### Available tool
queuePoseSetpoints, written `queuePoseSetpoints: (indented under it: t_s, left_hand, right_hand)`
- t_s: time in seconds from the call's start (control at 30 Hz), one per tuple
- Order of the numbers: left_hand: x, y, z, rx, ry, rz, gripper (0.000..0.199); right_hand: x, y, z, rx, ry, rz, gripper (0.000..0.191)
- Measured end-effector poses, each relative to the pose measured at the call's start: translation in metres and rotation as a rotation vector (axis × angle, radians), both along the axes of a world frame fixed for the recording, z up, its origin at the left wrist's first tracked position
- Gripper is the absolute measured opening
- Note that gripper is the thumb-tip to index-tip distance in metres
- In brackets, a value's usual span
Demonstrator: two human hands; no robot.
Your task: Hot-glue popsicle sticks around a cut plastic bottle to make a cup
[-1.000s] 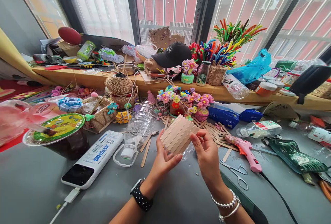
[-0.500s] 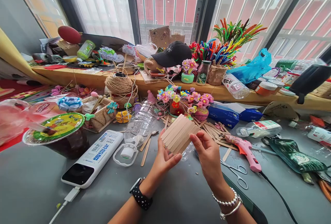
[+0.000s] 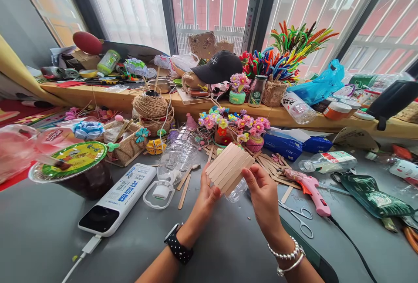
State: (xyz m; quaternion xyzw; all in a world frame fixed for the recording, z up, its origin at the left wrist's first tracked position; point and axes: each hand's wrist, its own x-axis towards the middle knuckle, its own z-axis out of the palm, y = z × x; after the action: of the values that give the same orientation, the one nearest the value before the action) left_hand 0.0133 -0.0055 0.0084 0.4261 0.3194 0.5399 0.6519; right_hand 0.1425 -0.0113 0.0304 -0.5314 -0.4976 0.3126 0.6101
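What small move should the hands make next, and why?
Probably free the right hand to reach for the pink glue gun: it lies on that side, and the left hand also grips the row of wooden sticks.

Behind the sticks (image 3: 230,167) that you hold, most fingers of your left hand (image 3: 204,200) are out of sight, as is the panel's underside, and a clear plastic piece (image 3: 238,192) shows too little to identify. Your right forearm (image 3: 303,270) covers part of a dark board (image 3: 321,257), and the bottom edge cuts off both, along with your left forearm (image 3: 160,267), a black cord (image 3: 351,241) and a white cable (image 3: 75,267). A pink bag (image 3: 16,148) is cropped at left, orange handles (image 3: 410,236) at right, and the power bank's (image 3: 120,196) finest print is illegible.
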Motion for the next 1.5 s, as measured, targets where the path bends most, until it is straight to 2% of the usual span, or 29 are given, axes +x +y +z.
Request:
queuePoseSetpoints:
  t_s: [0.1,0.33,0.53,0.73,1.0,1.27,1.5]
  left_hand:
    - [0.001,0.001,-0.003,0.007,-0.016,0.005,0.092]
    - [0.001,0.0,-0.005,0.045,-0.008,-0.007,0.102]
    - [0.0,-0.002,0.002,0.009,0.019,0.006,0.096]
    - [-0.001,-0.005,0.009,-0.015,0.05,0.048,0.088]
    - [-0.001,-0.003,0.001,-0.073,0.015,0.059,0.089]
    - [-0.002,-0.004,0.008,-0.106,-0.012,0.029,0.09]
    - [-0.002,-0.001,0.001,-0.089,-0.039,0.023,0.094]
  right_hand:
    - [-0.001,-0.001,0.0,0.021,-0.052,-0.025,0.025]
    - [-0.005,-0.003,-0.002,0.116,-0.241,-0.082,0.024]
    - [-0.006,-0.003,-0.001,0.119,-0.274,-0.074,0.025]
    - [0.0,0.001,0.002,0.09,-0.296,0.032,0.027]
    - [0.011,0.004,0.012,0.092,-0.389,0.189,0.024]
    - [0.01,0.004,0.012,0.111,-0.416,0.201,0.023]
    - [0.01,0.003,0.012,0.08,-0.4,0.193,0.026]
